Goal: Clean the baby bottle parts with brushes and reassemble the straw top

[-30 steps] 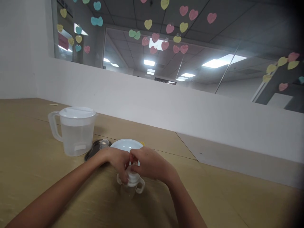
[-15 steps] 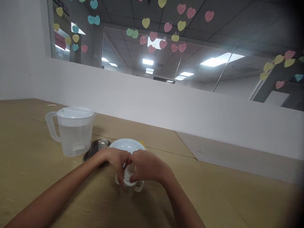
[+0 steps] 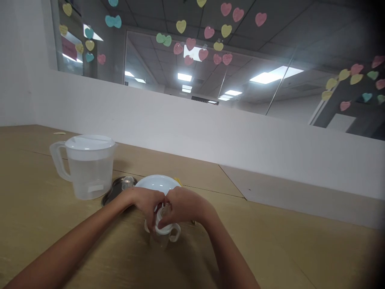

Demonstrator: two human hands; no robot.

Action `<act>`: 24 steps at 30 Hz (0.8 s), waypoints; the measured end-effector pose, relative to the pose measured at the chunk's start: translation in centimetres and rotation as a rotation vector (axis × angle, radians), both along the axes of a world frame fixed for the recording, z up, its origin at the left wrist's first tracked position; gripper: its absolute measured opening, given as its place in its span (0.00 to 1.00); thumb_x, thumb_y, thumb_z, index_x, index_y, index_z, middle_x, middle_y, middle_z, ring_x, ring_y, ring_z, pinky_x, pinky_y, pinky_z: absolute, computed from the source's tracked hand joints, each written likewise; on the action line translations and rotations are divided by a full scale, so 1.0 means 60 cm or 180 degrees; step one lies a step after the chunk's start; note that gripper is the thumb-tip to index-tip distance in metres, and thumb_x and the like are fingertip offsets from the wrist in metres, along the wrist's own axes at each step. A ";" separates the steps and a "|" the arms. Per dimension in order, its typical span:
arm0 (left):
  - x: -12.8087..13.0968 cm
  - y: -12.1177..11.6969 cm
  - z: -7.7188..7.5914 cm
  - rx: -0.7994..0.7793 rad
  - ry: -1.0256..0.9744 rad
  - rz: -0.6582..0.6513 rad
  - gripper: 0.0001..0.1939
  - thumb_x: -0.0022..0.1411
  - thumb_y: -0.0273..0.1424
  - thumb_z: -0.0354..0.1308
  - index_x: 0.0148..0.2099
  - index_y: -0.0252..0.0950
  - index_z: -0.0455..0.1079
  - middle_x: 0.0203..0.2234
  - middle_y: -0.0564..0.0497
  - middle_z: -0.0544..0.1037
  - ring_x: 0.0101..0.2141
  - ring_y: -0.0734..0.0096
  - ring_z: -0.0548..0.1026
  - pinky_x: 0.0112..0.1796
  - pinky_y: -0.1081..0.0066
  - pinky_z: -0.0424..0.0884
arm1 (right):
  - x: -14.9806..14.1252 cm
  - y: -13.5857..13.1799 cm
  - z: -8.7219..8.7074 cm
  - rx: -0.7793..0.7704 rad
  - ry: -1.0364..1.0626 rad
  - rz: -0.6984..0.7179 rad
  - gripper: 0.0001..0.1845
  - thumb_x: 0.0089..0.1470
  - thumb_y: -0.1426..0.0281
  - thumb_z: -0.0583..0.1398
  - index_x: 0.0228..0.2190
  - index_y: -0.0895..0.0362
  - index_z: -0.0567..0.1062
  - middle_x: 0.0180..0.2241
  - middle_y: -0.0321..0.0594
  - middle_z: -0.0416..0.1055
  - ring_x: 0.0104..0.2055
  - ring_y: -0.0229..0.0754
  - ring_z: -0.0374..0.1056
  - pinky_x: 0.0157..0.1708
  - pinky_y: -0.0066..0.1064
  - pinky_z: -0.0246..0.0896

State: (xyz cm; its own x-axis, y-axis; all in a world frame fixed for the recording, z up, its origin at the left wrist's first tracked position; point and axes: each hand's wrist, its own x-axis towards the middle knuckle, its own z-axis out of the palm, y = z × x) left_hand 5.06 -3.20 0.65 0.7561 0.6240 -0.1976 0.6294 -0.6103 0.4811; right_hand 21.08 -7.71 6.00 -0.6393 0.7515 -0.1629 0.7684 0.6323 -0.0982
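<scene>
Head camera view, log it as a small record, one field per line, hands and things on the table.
Left hand: fingers around the white collar of a small clear two-handled bottle
Right hand: fingers at the bottle's top
Bottle: upright on the brown table
Pitcher: translucent plastic pitcher with white lid, handle at left
Tray: dark shiny tray, holding a clear domed cap
Bowl: glossy white round bowl, behind the hands
Bowl contents: cannot tell

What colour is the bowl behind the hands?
The bowl is white, seen best in the head view.
</scene>
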 end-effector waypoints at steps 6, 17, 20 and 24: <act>0.001 0.002 -0.002 -0.0397 -0.0223 -0.0175 0.24 0.33 0.33 0.70 0.38 0.37 0.73 0.32 0.55 0.78 0.34 0.66 0.74 0.34 0.74 0.68 | 0.001 -0.005 0.002 0.0163 -0.0158 0.0107 0.17 0.41 0.60 0.62 0.32 0.56 0.78 0.25 0.37 0.73 0.25 0.37 0.67 0.18 0.24 0.49; 0.005 0.002 -0.004 -0.0274 -0.0282 -0.0118 0.27 0.27 0.31 0.71 0.36 0.35 0.72 0.30 0.55 0.78 0.34 0.65 0.74 0.33 0.73 0.69 | -0.019 -0.019 -0.008 0.0349 0.0018 -0.0305 0.16 0.39 0.60 0.61 0.31 0.52 0.80 0.26 0.38 0.74 0.25 0.38 0.67 0.17 0.25 0.47; 0.006 -0.001 -0.003 -0.0215 -0.0247 -0.0103 0.29 0.27 0.30 0.71 0.37 0.35 0.71 0.31 0.55 0.78 0.34 0.65 0.74 0.34 0.73 0.69 | -0.019 -0.020 -0.005 0.0326 -0.0001 -0.0346 0.15 0.40 0.59 0.61 0.31 0.52 0.80 0.26 0.38 0.74 0.25 0.38 0.66 0.18 0.25 0.47; 0.006 -0.009 0.005 -0.0189 -0.0122 -0.0053 0.29 0.30 0.33 0.70 0.40 0.37 0.70 0.33 0.55 0.77 0.34 0.66 0.74 0.32 0.75 0.67 | -0.017 -0.021 -0.001 0.0262 0.0003 -0.0406 0.17 0.39 0.57 0.62 0.29 0.54 0.79 0.24 0.37 0.73 0.23 0.37 0.65 0.18 0.25 0.47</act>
State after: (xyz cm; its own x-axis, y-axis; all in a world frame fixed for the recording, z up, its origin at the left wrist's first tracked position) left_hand 5.41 -3.76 0.93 0.7740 0.5992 -0.2045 0.5997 -0.5903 0.5402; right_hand 20.08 -8.95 5.94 -0.5378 0.8375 -0.0968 0.8430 0.5355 -0.0508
